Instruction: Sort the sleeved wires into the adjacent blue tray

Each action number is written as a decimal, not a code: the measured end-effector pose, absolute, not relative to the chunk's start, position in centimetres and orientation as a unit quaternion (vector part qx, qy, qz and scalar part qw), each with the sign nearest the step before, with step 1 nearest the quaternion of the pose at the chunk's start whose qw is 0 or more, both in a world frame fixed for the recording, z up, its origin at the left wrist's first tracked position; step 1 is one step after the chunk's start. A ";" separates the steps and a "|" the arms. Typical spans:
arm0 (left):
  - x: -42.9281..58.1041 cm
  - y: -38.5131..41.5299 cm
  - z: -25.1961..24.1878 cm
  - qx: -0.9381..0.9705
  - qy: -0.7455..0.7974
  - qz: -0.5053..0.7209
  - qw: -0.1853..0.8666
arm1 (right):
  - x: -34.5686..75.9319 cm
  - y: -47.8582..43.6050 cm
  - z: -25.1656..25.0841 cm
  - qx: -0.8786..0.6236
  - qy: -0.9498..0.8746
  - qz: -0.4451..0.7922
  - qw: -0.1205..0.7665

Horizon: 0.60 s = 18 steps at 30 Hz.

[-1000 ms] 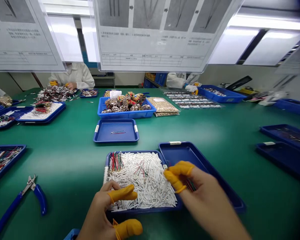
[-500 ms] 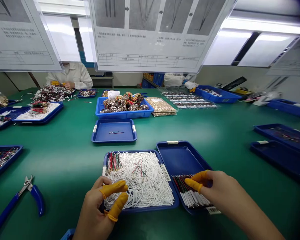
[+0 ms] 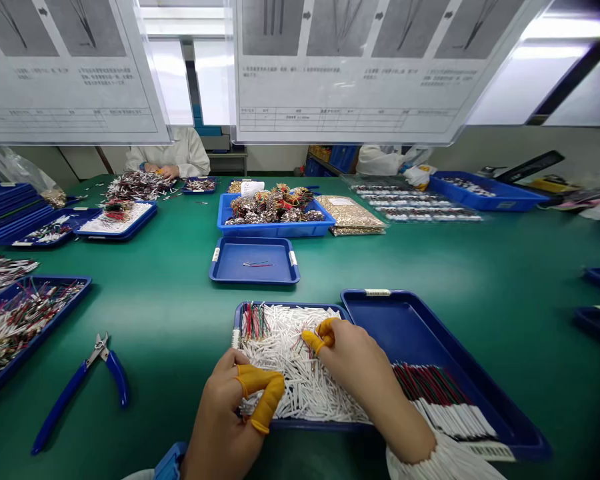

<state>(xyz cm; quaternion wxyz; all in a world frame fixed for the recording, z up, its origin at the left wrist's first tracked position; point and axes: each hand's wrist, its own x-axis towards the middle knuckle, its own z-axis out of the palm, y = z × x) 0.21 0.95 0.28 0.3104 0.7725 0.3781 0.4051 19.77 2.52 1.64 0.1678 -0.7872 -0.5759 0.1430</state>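
A blue tray close in front of me holds a heap of white sleeved wire pieces with a few red and green wires at its far left corner. My left hand, with yellow finger cots, rests at the tray's near edge, thumb and forefinger pinched together over the white pieces. My right hand reaches across the heap, its cotted fingertips pinched on a thin wire in the pile. To the right, a larger blue tray carries a neat row of finished wires.
Blue-handled cutters lie on the green table at the left. A small blue tray with one wire sits ahead, and a bin of bundled parts behind it. More trays line both sides. Two other people work at the far edge.
My right hand left the row of finished wires in the right tray and moved left onto the white heap. My left hand stayed at the tray's near edge. The view shifted left.
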 end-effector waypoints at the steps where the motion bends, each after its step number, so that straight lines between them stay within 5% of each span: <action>1: 0.2 0.9 0.2 0.779 0.377 0.396 0.307 | 20.0 2.7 1.3 -0.782 -0.577 0.152 0.179; 12: 0.4 0.8 -0.2 0.823 0.441 0.281 0.222 | 18.6 1.3 2.3 -0.607 -0.629 0.326 0.361; 18: 0.4 0.9 0.2 0.799 0.451 0.314 0.244 | 18.0 0.7 2.0 -0.587 -0.580 0.384 0.415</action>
